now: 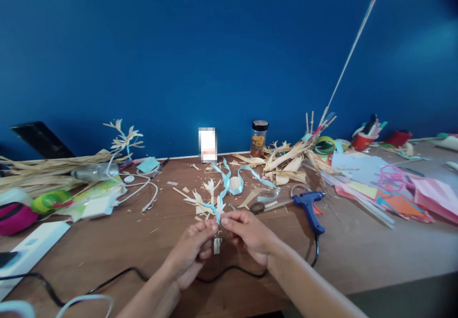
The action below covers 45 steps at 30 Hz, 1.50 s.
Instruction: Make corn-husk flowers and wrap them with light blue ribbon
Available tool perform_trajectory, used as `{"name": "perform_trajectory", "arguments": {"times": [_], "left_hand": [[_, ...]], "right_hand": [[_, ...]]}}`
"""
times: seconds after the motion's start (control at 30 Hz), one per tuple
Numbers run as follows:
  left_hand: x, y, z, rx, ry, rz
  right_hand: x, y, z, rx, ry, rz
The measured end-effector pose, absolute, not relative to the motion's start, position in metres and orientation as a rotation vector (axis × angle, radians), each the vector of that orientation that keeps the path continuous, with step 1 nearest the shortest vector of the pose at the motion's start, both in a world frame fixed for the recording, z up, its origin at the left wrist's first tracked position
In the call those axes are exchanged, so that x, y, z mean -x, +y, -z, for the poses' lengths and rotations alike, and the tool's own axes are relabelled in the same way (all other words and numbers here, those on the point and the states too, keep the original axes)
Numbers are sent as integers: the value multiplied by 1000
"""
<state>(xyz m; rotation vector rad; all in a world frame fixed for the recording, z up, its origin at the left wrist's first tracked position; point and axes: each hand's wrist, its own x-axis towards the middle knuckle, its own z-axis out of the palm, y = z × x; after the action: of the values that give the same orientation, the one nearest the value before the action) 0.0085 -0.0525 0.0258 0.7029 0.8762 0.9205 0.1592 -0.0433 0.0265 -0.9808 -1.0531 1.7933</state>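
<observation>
Over the middle of the desk [161, 251]: husk sprig [212, 202] up between both hands, blossoms pointing away toward the blue panel [214, 60].
Left hand [195, 246]: thumb and fingers pinched on the lower stem, apparently as the anchor.
Right hand [251, 234]: fingers closed on the same stem from the other side, just beside the left ones, probably for fine control of something so slim.
Petals: pale straw, narrow, ragged, splayed in several little bursts; dry and brittle by the look of them.
Stem: wrapped in light blue, thin, lower part mostly lost behind fingers.
Blue ribbon [240, 170]: loose curls just beyond the sprig, likely for easy reach; any join to the stem too small to tell.
Glue gun [310, 210]: lying to the right, nozzle turned away from the hands, perhaps for safety.
Farther back: dry husks [286, 163] heaped by a black-lidded jar [258, 139], and over on the left, another husk flower [125, 140], upright, out of the way.
</observation>
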Motion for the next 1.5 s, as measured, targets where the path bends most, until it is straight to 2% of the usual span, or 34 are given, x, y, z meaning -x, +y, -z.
{"name": "perform_trajectory", "arguments": {"times": [0.23, 0.73, 1.07, 1.5], "left_hand": [[1, -48, -20, -667, 943, -779], [6, -45, -17, -839, 1073, -683], [-6, -46, -43, -1154, 1424, -779], [-15, -54, -49, -1839, 1688, -1021]], "right_hand": [[-151, -50, -19, 882, -700, -1965], [-146, -52, -18, 951, -709, -1846], [-147, -49, -22, 1190, -846, -1673], [-130, -42, -39, 1250, -811, -1406]]}}
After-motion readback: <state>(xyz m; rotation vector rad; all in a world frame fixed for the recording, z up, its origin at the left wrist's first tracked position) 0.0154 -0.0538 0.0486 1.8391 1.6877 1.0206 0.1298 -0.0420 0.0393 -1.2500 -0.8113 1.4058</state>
